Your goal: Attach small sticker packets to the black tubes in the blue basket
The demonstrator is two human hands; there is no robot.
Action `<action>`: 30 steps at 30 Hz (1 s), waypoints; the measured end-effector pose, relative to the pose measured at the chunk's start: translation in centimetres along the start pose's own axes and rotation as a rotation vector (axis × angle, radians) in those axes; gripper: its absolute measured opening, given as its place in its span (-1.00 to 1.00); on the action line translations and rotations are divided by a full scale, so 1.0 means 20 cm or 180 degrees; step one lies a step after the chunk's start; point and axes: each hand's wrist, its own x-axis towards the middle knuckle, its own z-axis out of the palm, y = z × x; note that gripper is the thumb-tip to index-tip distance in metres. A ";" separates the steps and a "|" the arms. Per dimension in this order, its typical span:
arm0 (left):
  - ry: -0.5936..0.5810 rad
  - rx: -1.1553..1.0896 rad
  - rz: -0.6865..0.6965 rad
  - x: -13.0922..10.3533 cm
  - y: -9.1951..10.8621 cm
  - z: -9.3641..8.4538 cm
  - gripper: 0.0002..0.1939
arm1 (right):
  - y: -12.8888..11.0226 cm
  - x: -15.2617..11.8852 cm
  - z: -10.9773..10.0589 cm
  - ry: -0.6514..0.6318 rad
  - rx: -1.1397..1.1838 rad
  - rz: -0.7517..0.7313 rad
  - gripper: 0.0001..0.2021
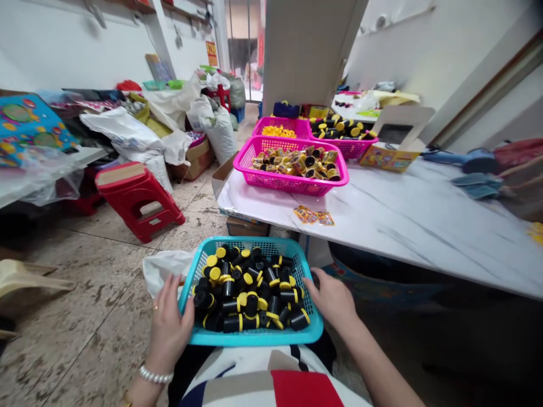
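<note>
A turquoise plastic basket (258, 338) rests at my lap, filled with small black cylindrical containers with yellow caps (251, 304). My left hand (170, 316) grips its left rim, thumb on the near side and fingers along the outside. On the opposite side, my right hand (334, 298) holds the right rim, its fingertips at the edge and partly hidden. Both hands are level with the basket's middle.
Ahead, a white marbled table (382, 209) carries a pink basket (291, 186) of wrapped pieces, more pink baskets behind, and several small printed cards (314, 215). A red stool (142, 198) and white sacks (220, 133) stand at left.
</note>
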 end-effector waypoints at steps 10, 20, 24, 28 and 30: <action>-0.0865 -0.0639 0.1480 0.02 0.41 0.04 -0.78 | -0.15 0.44 -0.31 0.1963 -0.0074 -0.1043 -0.78; -0.1628 -0.1743 -0.0146 0.02 0.48 0.05 -0.75 | -0.18 0.68 -0.28 0.1674 -0.0291 -0.1277 -0.83; -0.1749 -0.2611 -0.0895 0.08 0.58 0.05 -0.68 | -0.35 0.39 -0.22 0.2082 0.0330 -0.1624 -0.88; -0.1816 -0.3318 -0.1233 0.11 0.65 0.10 -0.66 | -0.52 0.04 -0.09 0.1401 0.0599 -0.2480 -0.92; -0.1737 -0.3447 -0.1243 0.11 0.64 0.13 -0.72 | -0.55 -0.07 -0.03 0.1087 0.0788 -0.2672 -0.87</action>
